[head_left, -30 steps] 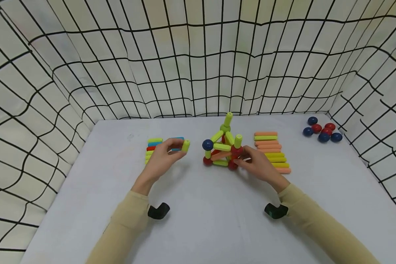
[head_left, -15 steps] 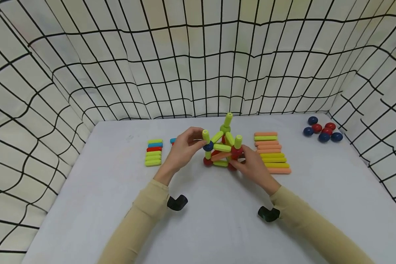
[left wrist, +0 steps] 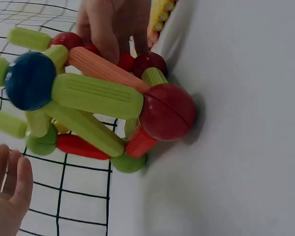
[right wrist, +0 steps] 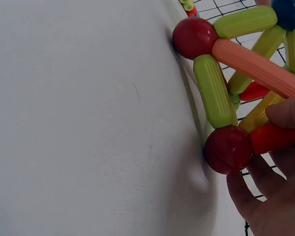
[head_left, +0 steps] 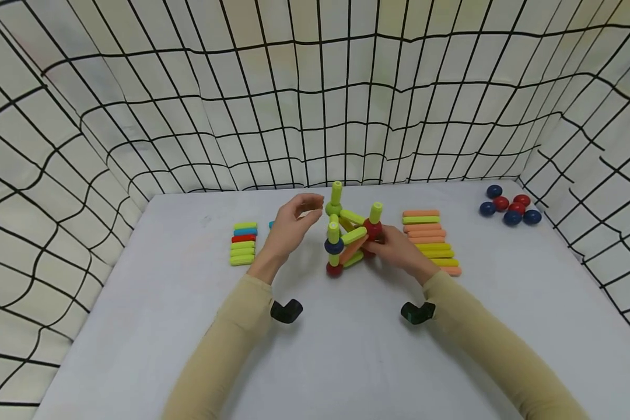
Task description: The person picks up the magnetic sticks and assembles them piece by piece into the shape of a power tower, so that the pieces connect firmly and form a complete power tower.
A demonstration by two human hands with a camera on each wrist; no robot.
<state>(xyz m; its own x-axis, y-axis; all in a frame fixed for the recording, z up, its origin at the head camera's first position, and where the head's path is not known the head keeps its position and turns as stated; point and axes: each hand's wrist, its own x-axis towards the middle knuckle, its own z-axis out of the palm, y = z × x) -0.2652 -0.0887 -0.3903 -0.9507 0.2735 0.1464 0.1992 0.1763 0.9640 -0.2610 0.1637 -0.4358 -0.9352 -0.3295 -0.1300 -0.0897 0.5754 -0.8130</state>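
Netted walls (head_left: 273,105) edge the white table (head_left: 346,350); between the hands is a ball-and-rod frame (head_left: 353,235), three rods pointing up; the right hand (head_left: 401,251) clamps the frame's red rod (right wrist: 273,137) between thumb and fingers; the left hand (head_left: 290,227) is just left of the frame, fingers loosely bent, gripping nothing; farther left of the frame lie six short rods (head_left: 242,245); right of it, three yellow rods (head_left: 434,254); farther right, four blue balls (head_left: 511,217), three red balls (head_left: 500,203).

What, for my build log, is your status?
Right hand gripping ball-and-stick frame by red stick. Left hand beside frame, holding nothing. Nothing visibly in the way.
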